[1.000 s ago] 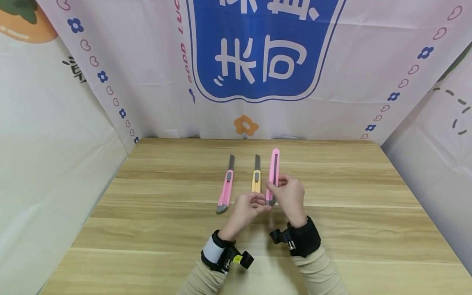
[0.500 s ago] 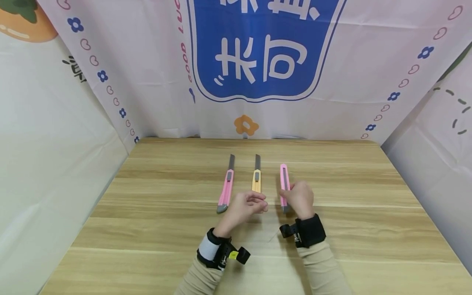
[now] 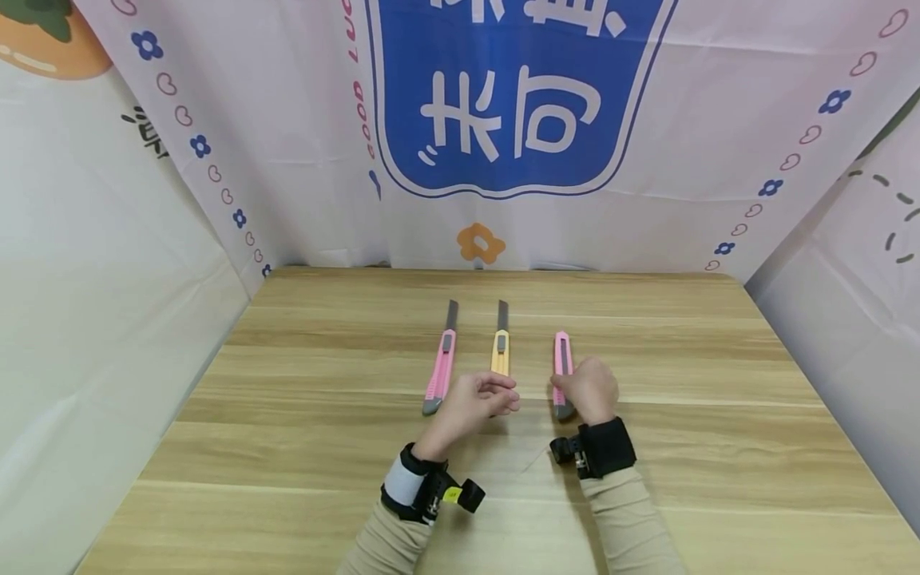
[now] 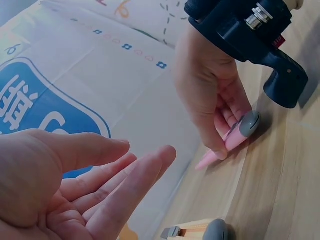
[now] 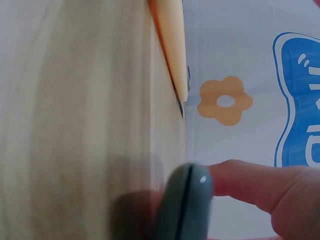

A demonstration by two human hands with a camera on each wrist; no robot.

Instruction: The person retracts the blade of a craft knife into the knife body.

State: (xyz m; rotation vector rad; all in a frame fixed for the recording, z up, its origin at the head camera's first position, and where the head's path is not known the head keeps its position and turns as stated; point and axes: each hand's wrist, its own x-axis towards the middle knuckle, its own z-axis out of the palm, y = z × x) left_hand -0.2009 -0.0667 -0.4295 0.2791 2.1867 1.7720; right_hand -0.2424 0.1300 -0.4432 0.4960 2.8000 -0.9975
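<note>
My right hand [image 3: 591,391] pinches a pink utility knife [image 3: 562,348] by its sides, low over the table on the right. No blade shows beyond its front end; its grey end cap [image 5: 184,205] looms large in the right wrist view. My left hand [image 3: 470,409] holds nothing, thumb and fingers loosely bent and apart in the left wrist view. It hovers over the lower part of a yellow utility knife [image 3: 501,355], hiding its end in the head view. Left of that lies another pink utility knife [image 3: 442,369]. Both lying knives have their grey blades out, pointing away from me.
The wooden table [image 3: 323,447] ends at a white printed cloth [image 3: 309,200] hanging behind it. More cloth hangs along both sides. Wrist-worn cameras [image 3: 470,495] stick out below the hands.
My right hand has carried the pink utility knife right, down and away from the left hand, beside the yellow one. The left hand has let go of its end and shifted slightly left.
</note>
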